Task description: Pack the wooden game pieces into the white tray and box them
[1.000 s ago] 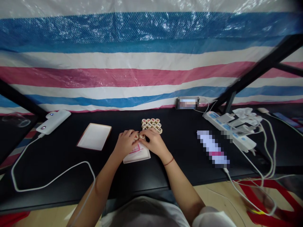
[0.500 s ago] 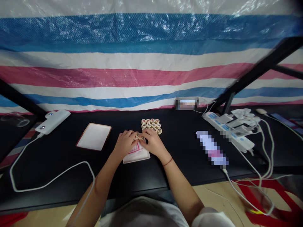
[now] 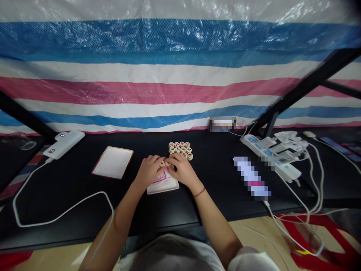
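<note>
Both of my hands meet over the far part of an open white box [image 3: 166, 186], which has a pink-printed sheet inside. My left hand [image 3: 149, 170] curls its fingers around the left side of a few round Chinese chess pieces [image 3: 165, 163]. From the right, my right hand [image 3: 184, 171] grips the same pieces, thumb toward the box. Fingers cover part of this group. Just beyond the right hand, stacked Chinese chess pieces [image 3: 179, 146] stand in rows, with red characters at the back and black ones nearer; the nearest row is partly hidden.
A shallow box lid [image 3: 113, 162] lies on the black table [image 3: 70, 184] to the left. Further left are a white power bank [image 3: 64, 144] and its looping cable. On the right lie a phone [image 3: 252, 178], a power strip [image 3: 270, 158] and cables. A striped sheet [image 3: 155, 92] hangs behind.
The view has shifted very slightly. Both hands remain at the pieces over the box, with only small finger movement; the stacked rows look the same.
</note>
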### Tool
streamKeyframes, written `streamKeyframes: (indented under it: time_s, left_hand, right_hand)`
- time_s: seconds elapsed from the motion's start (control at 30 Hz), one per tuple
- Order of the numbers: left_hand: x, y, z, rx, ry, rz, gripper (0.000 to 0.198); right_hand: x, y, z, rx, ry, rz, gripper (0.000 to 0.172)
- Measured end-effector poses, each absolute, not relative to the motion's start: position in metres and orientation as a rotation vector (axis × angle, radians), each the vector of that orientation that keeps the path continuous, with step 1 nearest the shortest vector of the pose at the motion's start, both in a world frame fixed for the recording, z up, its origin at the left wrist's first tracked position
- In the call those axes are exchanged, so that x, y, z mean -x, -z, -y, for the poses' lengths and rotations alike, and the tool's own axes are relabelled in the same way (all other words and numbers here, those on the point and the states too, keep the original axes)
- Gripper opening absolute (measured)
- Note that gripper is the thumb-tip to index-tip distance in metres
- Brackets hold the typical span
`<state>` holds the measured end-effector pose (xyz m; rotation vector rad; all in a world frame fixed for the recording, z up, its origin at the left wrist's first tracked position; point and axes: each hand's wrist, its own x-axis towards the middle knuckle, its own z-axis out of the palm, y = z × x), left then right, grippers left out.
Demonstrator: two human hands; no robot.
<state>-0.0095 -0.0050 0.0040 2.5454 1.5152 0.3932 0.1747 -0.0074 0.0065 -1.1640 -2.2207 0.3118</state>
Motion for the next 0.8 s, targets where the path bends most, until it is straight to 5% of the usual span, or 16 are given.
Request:
streamKeyframes:
  time_s: [0.8]
  left_hand:
    - [0.058, -0.014, 0.001, -2.230, -0.491, -1.380, 0.040]
  right_hand:
    - [-0.174, -0.004, 0.007, 1.154, -0.416, 2.122, 0.026]
